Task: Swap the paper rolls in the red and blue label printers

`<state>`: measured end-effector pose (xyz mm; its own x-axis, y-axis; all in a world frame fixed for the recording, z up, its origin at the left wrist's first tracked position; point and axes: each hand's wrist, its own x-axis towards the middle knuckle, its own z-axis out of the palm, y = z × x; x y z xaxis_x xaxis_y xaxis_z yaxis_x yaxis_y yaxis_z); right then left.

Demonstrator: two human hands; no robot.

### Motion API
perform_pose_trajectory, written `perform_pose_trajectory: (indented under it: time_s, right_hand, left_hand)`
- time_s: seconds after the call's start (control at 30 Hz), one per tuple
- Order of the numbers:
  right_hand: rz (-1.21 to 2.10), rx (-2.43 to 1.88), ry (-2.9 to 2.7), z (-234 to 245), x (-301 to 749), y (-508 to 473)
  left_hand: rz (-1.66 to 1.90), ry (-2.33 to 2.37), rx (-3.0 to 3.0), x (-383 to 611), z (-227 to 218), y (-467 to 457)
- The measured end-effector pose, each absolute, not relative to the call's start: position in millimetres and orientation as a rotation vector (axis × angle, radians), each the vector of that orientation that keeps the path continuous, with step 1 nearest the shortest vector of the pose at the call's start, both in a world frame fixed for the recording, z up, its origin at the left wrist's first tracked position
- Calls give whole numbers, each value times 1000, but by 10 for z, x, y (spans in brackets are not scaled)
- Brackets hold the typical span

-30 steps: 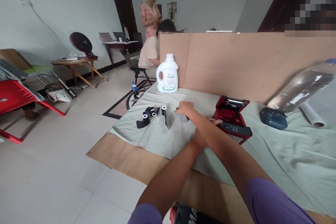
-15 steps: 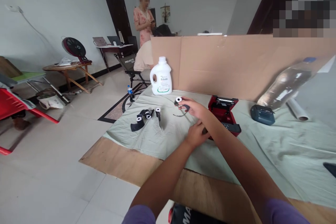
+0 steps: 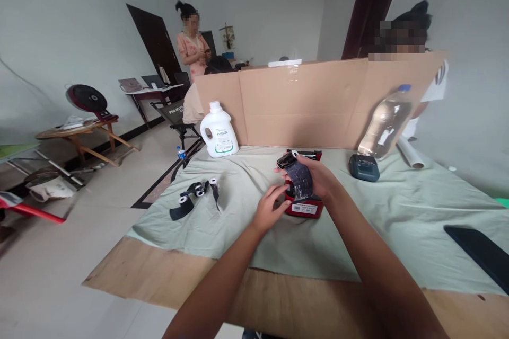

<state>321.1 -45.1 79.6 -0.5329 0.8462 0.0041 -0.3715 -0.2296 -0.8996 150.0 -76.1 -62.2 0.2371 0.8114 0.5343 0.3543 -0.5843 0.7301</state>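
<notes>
My right hand [image 3: 316, 172] is closed around a roll of black label paper [image 3: 301, 180] with a white core. A loose strip of it hangs down over the red label printer [image 3: 304, 209]. The printer stands with its lid raised and a white sticker facing me; its inside is mostly hidden by the roll and my hand. My left hand [image 3: 270, 207] is at the printer's left side, fingers spread and fingertips touching its edge. To the left, several similar black rolls [image 3: 193, 198] with white cores lie on the pale green cloth [image 3: 238, 238], some partly unrolled.
A white detergent jug [image 3: 219, 132] and a large clear bottle [image 3: 385, 122] stand before a cardboard screen [image 3: 302, 106]. A dark blue device [image 3: 364, 168], a white roll [image 3: 411, 154] and a black flat object [image 3: 479, 254] lie to the right. People are behind the screen.
My view has shifted right. The printer has turned so its stickered side faces me. My right hand has brought the black roll over it, and my left hand has moved to its left side.
</notes>
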Motion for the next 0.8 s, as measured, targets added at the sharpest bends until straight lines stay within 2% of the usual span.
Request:
perform_pose_trajectory:
  time_s: [0.17,0.4,0.57,0.7,0.8]
  right_hand:
    - [1731,-689,-1234,802,3403,-334]
    - [1042,-1211,-1657,882,3588,-363]
    - [771,-1376,-1796,930,3578,-456]
    - [526,-1409,-1877,894,3475,-504]
    - [411,-1412,-1951,871,3455,-505]
  left_hand:
    - [1340,1059,2083,1509,-611,-763]
    - [1405,1216,2103,1536,-598,-805]
    - [1594,1198,1833,1732,-87,-818]
    - [1339,1060,1373,1901,428,-626]
    - [1213,1059,1196,1917,588,-453]
